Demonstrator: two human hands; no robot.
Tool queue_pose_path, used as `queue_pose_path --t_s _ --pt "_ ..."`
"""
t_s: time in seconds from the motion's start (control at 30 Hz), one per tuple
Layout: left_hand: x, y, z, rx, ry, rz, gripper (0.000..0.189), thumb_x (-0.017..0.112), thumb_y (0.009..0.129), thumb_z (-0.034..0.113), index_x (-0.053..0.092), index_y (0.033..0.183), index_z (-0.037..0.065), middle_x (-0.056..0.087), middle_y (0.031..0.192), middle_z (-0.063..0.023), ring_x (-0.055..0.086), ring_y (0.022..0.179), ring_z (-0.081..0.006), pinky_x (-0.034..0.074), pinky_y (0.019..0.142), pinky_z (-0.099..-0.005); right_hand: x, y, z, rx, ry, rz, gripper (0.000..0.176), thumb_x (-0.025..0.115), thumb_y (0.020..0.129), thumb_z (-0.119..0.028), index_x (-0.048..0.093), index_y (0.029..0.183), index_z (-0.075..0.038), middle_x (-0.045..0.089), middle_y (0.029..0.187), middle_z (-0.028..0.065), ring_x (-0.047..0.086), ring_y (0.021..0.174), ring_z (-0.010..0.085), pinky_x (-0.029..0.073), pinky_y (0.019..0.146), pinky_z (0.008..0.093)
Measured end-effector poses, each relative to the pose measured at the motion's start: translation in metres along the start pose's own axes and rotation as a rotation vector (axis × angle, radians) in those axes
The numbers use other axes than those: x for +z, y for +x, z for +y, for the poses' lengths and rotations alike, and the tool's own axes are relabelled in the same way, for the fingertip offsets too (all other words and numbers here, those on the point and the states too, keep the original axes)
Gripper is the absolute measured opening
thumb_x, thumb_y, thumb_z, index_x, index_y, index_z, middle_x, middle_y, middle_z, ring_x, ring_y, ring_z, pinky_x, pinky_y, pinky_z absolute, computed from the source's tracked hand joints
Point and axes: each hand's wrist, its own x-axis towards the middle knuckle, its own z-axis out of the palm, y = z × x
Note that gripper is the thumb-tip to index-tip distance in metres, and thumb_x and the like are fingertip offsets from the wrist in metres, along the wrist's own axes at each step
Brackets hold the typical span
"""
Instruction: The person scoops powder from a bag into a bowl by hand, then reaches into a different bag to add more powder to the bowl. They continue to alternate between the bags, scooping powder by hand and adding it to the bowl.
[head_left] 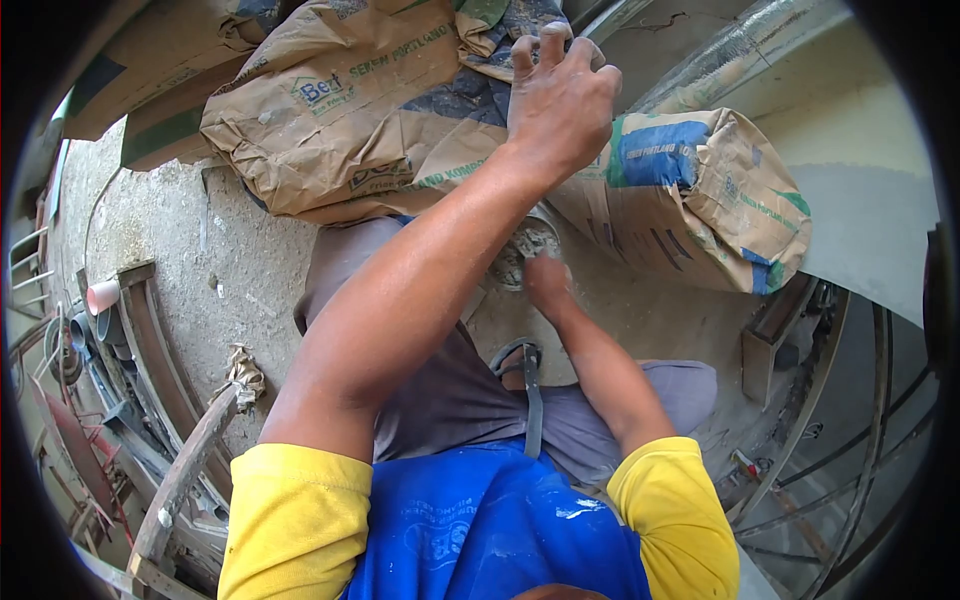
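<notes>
My left hand [562,105] is raised at the top of the view, its dusty fingers bent and spread apart with nothing visible in them. Behind it lies a crumpled brown paper cement bag [330,110], which the hand overlaps in this view. Lower down, my right hand [548,282] reaches to a small round container [552,222] holding grey, lumpy material [530,243]. Its fingers are hidden in or behind that material. A second cement bag [640,225], with blue and green print, lies just right of the container.
Rough concrete floor [260,280] spreads around my legs. On the left are a wooden frame [175,490], pipes [110,325] and a crumpled scrap [243,375]. To the right stand a wooden piece [775,335] and curved metal bars [875,420]. A pale wall [860,200] rises behind the bags.
</notes>
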Motion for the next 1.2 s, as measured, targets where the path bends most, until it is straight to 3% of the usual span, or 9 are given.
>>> queue_pose_path --t_s 0.2,0.3,0.43,0.53,0.7,0.83,1.03,1.1,1.2 --pt "0.000 0.000 0.000 0.000 -0.003 0.003 0.020 0.057 0.078 0.011 0.074 0.087 0.012 0.060 0.110 -0.0101 0.039 0.118 -0.0307 0.023 0.096 -0.0484 -0.036 -0.001 0.006 0.018 0.041 0.028 0.028 0.049 0.088 -0.015 0.072 0.096 -0.001 0.067 0.103 0.0236 0.068 0.091 0.0403 0.055 0.080 0.0474" --pt "-0.001 0.000 0.001 -0.003 -0.001 0.000 0.020 0.057 0.078 0.011 0.074 0.087 0.012 0.060 0.110 -0.0099 0.039 0.118 -0.0305 0.023 0.096 -0.0482 -0.004 0.001 0.011 0.013 -0.006 0.015 0.030 0.047 0.089 -0.017 0.072 0.095 0.000 0.067 0.104 0.0232 0.068 0.091 0.0408 0.054 0.081 0.0494" --pt "0.001 -0.002 0.000 -0.003 -0.009 0.012 0.020 0.057 0.077 0.011 0.074 0.087 0.012 0.060 0.110 -0.0095 0.039 0.117 -0.0304 0.023 0.096 -0.0482 -0.007 0.007 0.020 -0.061 0.041 -0.085 0.028 0.048 0.088 -0.014 0.071 0.094 0.001 0.066 0.104 0.0244 0.068 0.090 0.0412 0.055 0.079 0.0488" --pt "0.000 -0.001 0.000 0.011 0.005 0.032 0.019 0.057 0.077 0.011 0.074 0.086 0.012 0.060 0.110 -0.0090 0.040 0.117 -0.0300 0.023 0.096 -0.0481 -0.014 0.003 0.017 0.054 0.090 0.116 0.029 0.047 0.088 -0.013 0.071 0.093 0.001 0.066 0.102 0.0245 0.068 0.090 0.0410 0.055 0.078 0.0485" --pt "0.001 -0.001 0.000 0.001 0.003 0.024 0.019 0.058 0.077 0.011 0.074 0.086 0.012 0.060 0.110 -0.0091 0.040 0.117 -0.0296 0.023 0.096 -0.0478 -0.011 0.010 0.012 -0.043 0.061 -0.066 0.029 0.045 0.089 -0.012 0.071 0.094 0.001 0.066 0.103 0.0248 0.067 0.091 0.0417 0.055 0.079 0.0475" --pt "0.001 0.000 -0.001 0.016 0.003 0.038 0.019 0.058 0.077 0.012 0.074 0.085 0.012 0.060 0.110 -0.0093 0.040 0.116 -0.0299 0.024 0.095 -0.0477 -0.017 0.010 0.013 0.054 0.087 0.081 0.028 0.046 0.088 -0.009 0.071 0.096 0.000 0.066 0.105 0.0248 0.067 0.093 0.0414 0.055 0.080 0.0463" --pt "0.001 -0.002 0.001 -0.002 -0.010 0.022 0.019 0.057 0.077 0.011 0.074 0.085 0.011 0.060 0.110 -0.0101 0.040 0.117 -0.0305 0.023 0.096 -0.0479 -0.027 0.007 0.005 -0.048 -0.029 -0.111 0.027 0.049 0.089 -0.013 0.072 0.099 -0.002 0.065 0.111 0.0231 0.068 0.094 0.0374 0.055 0.081 0.0458" --pt "0.001 -0.001 -0.001 0.010 -0.017 0.036 0.019 0.057 0.077 0.011 0.074 0.085 0.011 0.060 0.110 -0.0100 0.040 0.118 -0.0305 0.023 0.096 -0.0480 -0.046 0.005 0.007 0.015 0.044 0.075 0.025 0.053 0.088 -0.015 0.072 0.098 -0.003 0.065 0.110 0.0218 0.068 0.094 0.0366 0.055 0.080 0.0452" --pt "0.000 0.000 0.000 -0.006 -0.021 0.028 0.019 0.057 0.077 0.011 0.074 0.085 0.011 0.060 0.110 -0.0090 0.040 0.118 -0.0299 0.023 0.096 -0.0477 -0.016 0.009 0.007 0.047 -0.007 0.088 0.024 0.051 0.086 -0.013 0.072 0.090 -0.002 0.065 0.104 0.0226 0.068 0.088 0.0396 0.055 0.076 0.0492"
